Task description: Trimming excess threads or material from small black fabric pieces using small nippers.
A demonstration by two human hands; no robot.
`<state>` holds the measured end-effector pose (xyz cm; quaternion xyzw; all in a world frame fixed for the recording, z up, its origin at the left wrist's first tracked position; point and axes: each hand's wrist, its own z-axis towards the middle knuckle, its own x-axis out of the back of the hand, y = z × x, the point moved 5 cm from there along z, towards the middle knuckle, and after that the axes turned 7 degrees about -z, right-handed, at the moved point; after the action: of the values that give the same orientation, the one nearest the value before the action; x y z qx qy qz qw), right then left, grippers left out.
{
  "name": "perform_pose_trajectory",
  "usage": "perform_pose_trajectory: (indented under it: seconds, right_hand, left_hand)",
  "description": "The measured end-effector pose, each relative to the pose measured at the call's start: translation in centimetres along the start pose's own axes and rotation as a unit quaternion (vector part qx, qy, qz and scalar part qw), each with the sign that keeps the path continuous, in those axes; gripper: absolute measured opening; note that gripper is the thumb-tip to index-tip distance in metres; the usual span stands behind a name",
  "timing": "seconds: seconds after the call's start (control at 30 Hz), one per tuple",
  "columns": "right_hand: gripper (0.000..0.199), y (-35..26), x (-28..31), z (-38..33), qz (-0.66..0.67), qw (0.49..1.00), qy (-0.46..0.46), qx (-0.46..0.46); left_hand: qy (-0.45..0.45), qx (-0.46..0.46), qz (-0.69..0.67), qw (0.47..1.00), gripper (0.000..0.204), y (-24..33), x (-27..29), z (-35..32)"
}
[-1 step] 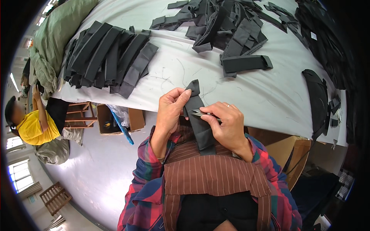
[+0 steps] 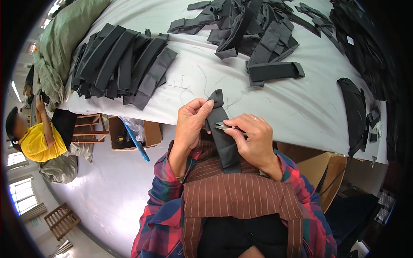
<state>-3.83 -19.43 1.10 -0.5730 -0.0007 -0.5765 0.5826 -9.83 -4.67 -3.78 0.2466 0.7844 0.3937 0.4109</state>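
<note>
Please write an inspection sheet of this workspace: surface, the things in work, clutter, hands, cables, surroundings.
Surface: white table with faint marks.
Things in work: dark grey fabric strip held upright in front of the person; small metal snips at the strip.
Clutter: neat stack of grey strips; loose pile of strips; dark bags at the table's right edge.
Hands: left hand pinches the strip near its top; right hand holds the snips.
Cables: nothing seen.
Surroundings: person in yellow seated at left; open cardboard boxes below the table; green sacks.
</note>
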Motion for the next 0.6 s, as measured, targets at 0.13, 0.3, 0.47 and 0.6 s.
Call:
perform_pose_trajectory:
  seconds: [0.13,0.3,0.47,0.6]
  right_hand:
    - [0.012,-0.33,0.05,0.06,-0.028,1.000,0.004,0.012]
    - [0.014,-0.63,-0.29,0.04,-0.026,0.999,0.013,0.022]
    - [0.015,-0.73,-0.53,0.04,-0.038,0.999,0.019,0.029]
    - [0.013,-0.34,-0.80,0.29,-0.048,0.998,0.026,0.041]
  left_hand:
    - [0.002,-0.004,0.017,1.000,0.019,-0.11,0.08,0.04]
    - [0.009,-0.005,0.004,1.000,0.018,-0.27,-0.07,0.02]
    - [0.004,-0.001,-0.021,1.000,0.019,-0.47,0.21,0.12]
    - [-0.003,0.007,-0.035,0.999,0.019,-0.75,0.34,0.03]
